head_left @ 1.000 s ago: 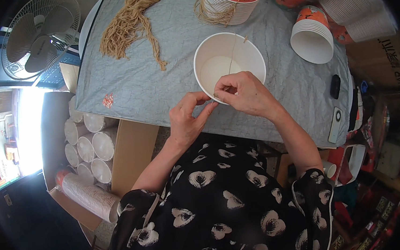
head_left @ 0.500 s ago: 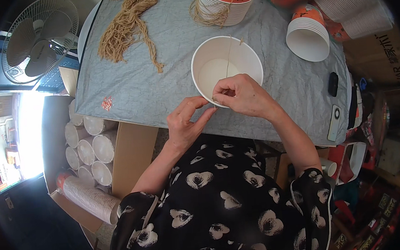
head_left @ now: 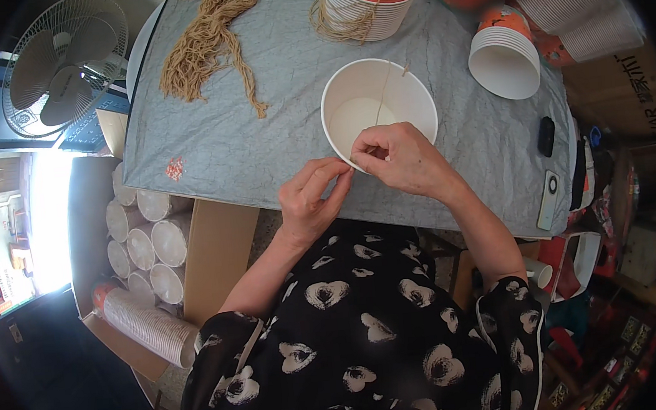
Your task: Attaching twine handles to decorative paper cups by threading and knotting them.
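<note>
A white paper bucket (head_left: pixel 344 99) stands near the table's front edge, its open mouth facing up toward me. A thin tan cord (head_left: pixel 383 93) passes through the far rim and runs down across the inside. My right hand (head_left: pixel 405 160) reaches over the near rim with thumb and forefinger pinched on the cord. Just outside that rim, my left hand (head_left: pixel 312 202) has its thumb and forefinger closed together at the wall. What lies between the left fingertips is too small to tell.
A bundle of tan cords (head_left: pixel 212 48) lies at the far left. Stacked orange-and-white buckets (head_left: pixel 374 8), with cords looped round them, stand behind. More nested buckets (head_left: pixel 506 67) lie at the right, near a remote control (head_left: pixel 549 199). A carton (head_left: pixel 219 244) holds packed buckets at left.
The bucket has shifted slightly to the right and tilted. My left hand has moved a little right and up along the near rim, its thumb and forefinger now closer together.
</note>
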